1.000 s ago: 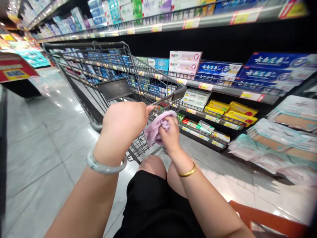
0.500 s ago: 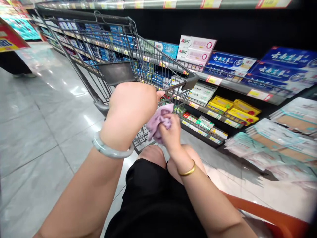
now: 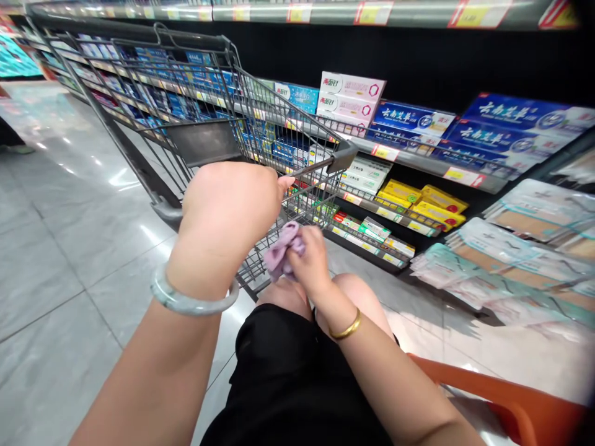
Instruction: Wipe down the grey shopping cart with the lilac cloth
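Note:
A grey wire shopping cart [image 3: 343,156] stands tilted across my view, in front of the shelves. My left hand [image 3: 227,217], with a pale stone bangle on the wrist, is closed at the cart's near top rim; its fingers are mostly hidden behind the back of the hand. Lower and to the right, my right hand [image 3: 312,260] grips a crumpled light-purple cloth [image 3: 280,253] just above my knees. That cloth hangs close to the cart's near lower wires; whether it touches them I cannot tell. A gold bangle circles the right wrist.
Shelves with toothpaste boxes [image 3: 515,127] run behind the cart. Hanging flat packs [image 3: 506,248] jut out at the right. An orange curved object [image 3: 488,384] is beside my right forearm. Grey floor tiles [image 3: 60,248] lie to the left, with a person's dark-clothed leg at the edge.
My right hand has moved down and slightly left with the cloth, away from the rim. My left hand keeps its place on the cart. The whole view has shifted a little to the right.

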{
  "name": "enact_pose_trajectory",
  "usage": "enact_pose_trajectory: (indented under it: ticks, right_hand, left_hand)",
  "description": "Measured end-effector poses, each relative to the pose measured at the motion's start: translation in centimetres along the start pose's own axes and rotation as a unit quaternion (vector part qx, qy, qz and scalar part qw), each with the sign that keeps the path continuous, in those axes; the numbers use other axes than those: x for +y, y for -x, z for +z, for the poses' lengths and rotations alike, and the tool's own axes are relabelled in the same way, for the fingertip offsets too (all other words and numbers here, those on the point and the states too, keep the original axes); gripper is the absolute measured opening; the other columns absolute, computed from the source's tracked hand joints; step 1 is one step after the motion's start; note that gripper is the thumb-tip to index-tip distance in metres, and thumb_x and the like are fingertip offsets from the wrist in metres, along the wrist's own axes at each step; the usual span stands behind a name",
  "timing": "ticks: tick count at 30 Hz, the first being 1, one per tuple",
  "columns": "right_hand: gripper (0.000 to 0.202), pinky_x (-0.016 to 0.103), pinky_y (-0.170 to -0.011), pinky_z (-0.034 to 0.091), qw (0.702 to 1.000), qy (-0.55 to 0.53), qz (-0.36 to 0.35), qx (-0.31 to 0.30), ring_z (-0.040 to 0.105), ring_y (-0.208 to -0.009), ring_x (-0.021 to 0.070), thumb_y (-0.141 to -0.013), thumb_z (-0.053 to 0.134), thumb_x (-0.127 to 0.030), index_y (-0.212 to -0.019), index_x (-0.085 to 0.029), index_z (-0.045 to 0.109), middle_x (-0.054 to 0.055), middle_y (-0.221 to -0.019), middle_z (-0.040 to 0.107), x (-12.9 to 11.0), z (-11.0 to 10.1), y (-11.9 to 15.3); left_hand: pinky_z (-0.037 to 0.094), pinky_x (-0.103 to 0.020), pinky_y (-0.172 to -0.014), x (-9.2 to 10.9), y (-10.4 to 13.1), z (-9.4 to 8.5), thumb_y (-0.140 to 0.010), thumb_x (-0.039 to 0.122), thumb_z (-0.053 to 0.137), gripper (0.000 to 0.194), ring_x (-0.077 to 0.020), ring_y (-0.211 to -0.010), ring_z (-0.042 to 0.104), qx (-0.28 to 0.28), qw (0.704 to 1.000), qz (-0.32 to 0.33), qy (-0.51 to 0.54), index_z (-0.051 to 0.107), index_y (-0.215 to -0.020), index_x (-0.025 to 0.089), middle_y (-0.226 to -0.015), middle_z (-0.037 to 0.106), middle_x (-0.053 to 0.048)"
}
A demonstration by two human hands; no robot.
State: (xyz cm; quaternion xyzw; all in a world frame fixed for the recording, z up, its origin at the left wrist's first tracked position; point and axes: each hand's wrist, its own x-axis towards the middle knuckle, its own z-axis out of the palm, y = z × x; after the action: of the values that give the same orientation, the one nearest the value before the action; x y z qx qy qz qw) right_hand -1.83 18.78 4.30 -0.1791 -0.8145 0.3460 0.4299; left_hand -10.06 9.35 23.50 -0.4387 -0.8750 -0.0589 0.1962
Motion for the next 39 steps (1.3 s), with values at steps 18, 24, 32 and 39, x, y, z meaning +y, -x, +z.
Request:
enact_pose_trajectory:
  ticks: [18, 24, 32, 39]
  right_hand:
    - [0.034, 0.034, -0.087, 0.051, 0.997, 0.0, -0.048, -0.063, 0.058, -0.1, 0.0218, -0.074, 0.057, -0.006, -0.101, -0.024, 0.069, 0.006, -0.107, 0.06, 0.8, -0.4, -1.0]
    - [0.024, 0.039, -0.094, 0.048, 0.984, -0.016, 0.096, 0.147, 0.056, -0.097, 0.0224, -0.07, 0.057, -0.01, -0.09, -0.022, 0.065, 0.004, -0.097, 0.061, 3.4, -2.8, -4.2]
    - [0.028, 0.036, -0.09, 0.05, 0.998, -0.021, -0.015, 0.054, 0.058, -0.099, 0.0221, -0.074, 0.056, -0.008, -0.095, -0.023, 0.067, 0.006, -0.105, 0.059, 1.8, -2.1, -3.0]
    - [0.025, 0.036, -0.093, 0.049, 0.986, -0.04, 0.054, 0.152, 0.057, -0.098, 0.0215, -0.073, 0.056, -0.012, -0.093, -0.023, 0.064, 0.004, -0.1, 0.058, 2.7, -2.3, -4.7]
  left_hand:
    - [0.042, -0.038, -0.075, -0.9, 0.3, 0.5, -0.104, 0.054, 0.023, 0.062, -0.0293, -0.075, 0.066, 0.026, 0.997, 0.035, -0.058, 0.069, -0.088, 0.015, -0.073, 0.062, -0.012]
    - [0.04, -0.037, -0.071, -1.4, 0.7, 0.3, -0.104, 0.054, 0.02, 0.064, -0.0282, -0.07, 0.064, 0.02, 0.994, 0.045, -0.097, 0.068, -0.085, 0.016, -0.068, 0.061, -0.011]
    - [0.021, -0.035, -0.057, -2.4, 1.1, 0.0, -0.105, 0.054, 0.009, 0.069, -0.0255, -0.059, 0.059, 0.024, 0.98, 0.075, -0.181, 0.064, -0.083, 0.018, -0.065, 0.059, -0.009]
    - [0.019, -0.037, -0.055, -2.6, 1.1, -0.4, -0.105, 0.049, 0.008, 0.068, -0.0285, -0.059, 0.059, 0.019, 0.972, 0.089, -0.217, 0.065, -0.085, 0.018, -0.065, 0.06, -0.011]
